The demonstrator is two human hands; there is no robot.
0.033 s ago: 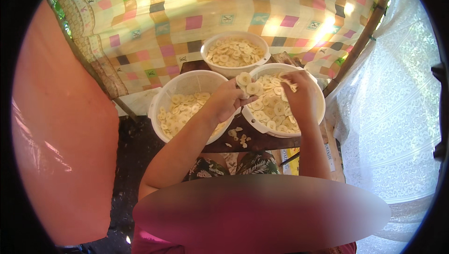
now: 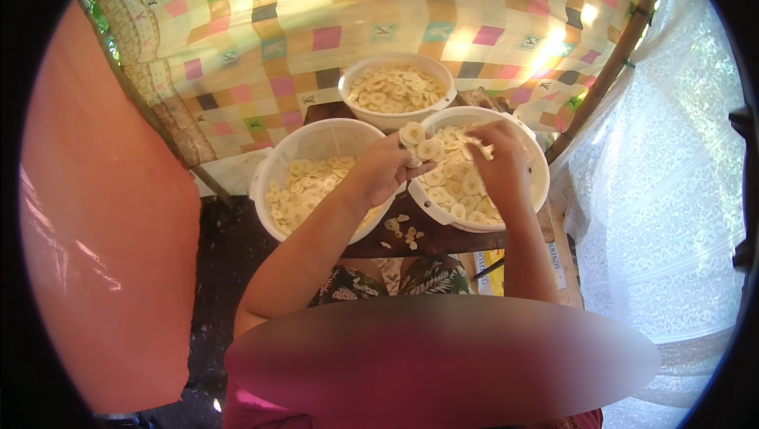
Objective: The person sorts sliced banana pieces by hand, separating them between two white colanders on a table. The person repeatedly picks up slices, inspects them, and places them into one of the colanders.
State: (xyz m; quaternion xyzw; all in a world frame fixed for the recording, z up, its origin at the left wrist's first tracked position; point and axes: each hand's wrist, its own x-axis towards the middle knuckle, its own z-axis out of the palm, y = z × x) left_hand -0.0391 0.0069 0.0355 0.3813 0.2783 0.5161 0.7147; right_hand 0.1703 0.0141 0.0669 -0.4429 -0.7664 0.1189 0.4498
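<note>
hands over white bowl (image 2: 531, 192), left hand (image 2: 387, 170) pinching flat round slices (image 2: 421, 143), right hand (image 2: 498, 162) curled, contents unclear

White bowls (image 2: 313, 138), pale-yellow slices (image 2: 462, 184) (checkered pastel cloth (image 2: 332, 18)).

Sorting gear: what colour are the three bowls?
White, all three bowls, clearest in the head view.

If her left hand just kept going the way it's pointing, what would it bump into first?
Most likely the sliced pieces heaped in the right-hand white bowl: the left hand, holding a few slices, points right across that bowl's rim. Depth is unclear.
</note>
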